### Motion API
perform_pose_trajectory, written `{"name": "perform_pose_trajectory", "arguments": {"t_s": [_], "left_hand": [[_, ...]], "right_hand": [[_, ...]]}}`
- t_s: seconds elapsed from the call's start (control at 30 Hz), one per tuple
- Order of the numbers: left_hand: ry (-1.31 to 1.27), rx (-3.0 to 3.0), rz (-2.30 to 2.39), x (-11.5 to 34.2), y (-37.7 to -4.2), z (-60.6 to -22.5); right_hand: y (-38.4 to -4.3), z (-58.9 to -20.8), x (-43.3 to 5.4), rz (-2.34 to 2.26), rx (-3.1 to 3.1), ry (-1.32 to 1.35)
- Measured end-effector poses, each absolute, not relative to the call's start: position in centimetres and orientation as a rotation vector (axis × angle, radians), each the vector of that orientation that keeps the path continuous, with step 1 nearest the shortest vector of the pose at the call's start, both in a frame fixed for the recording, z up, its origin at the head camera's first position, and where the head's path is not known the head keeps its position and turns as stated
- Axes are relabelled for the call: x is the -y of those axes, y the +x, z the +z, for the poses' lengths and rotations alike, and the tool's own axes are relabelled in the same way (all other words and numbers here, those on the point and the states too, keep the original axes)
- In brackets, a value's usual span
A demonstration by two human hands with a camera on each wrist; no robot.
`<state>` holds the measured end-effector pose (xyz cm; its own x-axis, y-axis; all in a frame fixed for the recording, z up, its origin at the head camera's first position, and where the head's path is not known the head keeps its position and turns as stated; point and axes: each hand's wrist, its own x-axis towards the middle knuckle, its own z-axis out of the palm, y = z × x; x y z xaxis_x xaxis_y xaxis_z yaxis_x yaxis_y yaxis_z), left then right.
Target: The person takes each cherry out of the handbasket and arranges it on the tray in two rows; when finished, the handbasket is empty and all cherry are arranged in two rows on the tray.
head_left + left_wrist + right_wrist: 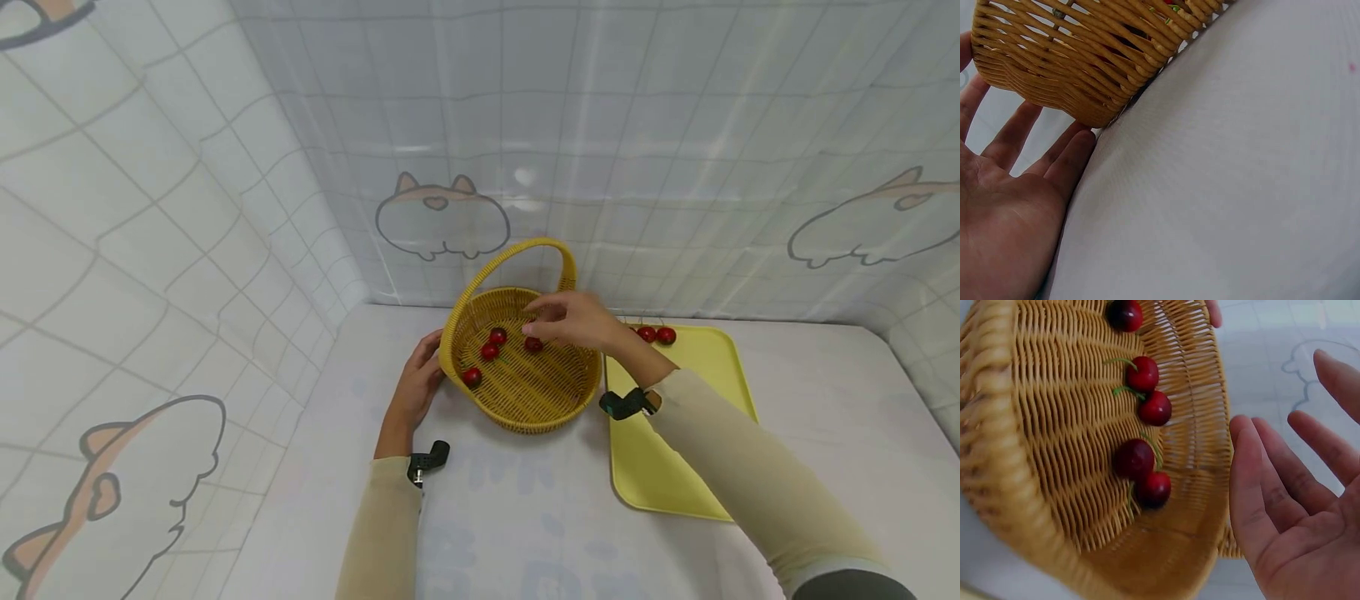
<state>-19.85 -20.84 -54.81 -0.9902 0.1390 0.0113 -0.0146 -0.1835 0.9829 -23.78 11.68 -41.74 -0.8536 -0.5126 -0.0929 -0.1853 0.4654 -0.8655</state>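
A yellow wicker basket [540, 400] with a tall arched handle stands on the table, cherries lying inside it. My left hand [418, 379] is at the basket's left side; in the left wrist view its spread, mostly straight fingers [1013, 134] touch the woven wall. Over the basket's inside hangs my right hand [573, 319], its fingers and thumb apart with nothing between them. The right wrist view shows several dark red cherries [1154, 408] with green stems on the basket's woven floor, a pair touching nearest that hand [1310, 519].
Right of the basket lies a yellow tray [675, 450], with a few cherries [666, 335] along its far edge; my right forearm passes over it. Behind the table hangs a pale checked curtain [637, 167], and another covers the left side.
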Motion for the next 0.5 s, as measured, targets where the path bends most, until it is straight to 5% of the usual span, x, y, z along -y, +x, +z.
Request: {"name": "perform_pose_trajectory", "arguments": {"t_s": [0.5], "left_hand": [[0.111,-1.929,2.334,20.7,-19.7,-54.9]], "right_hand": [[-25.4,-43.6,-6.5,-1.242,-2.185,-0.651]]}}
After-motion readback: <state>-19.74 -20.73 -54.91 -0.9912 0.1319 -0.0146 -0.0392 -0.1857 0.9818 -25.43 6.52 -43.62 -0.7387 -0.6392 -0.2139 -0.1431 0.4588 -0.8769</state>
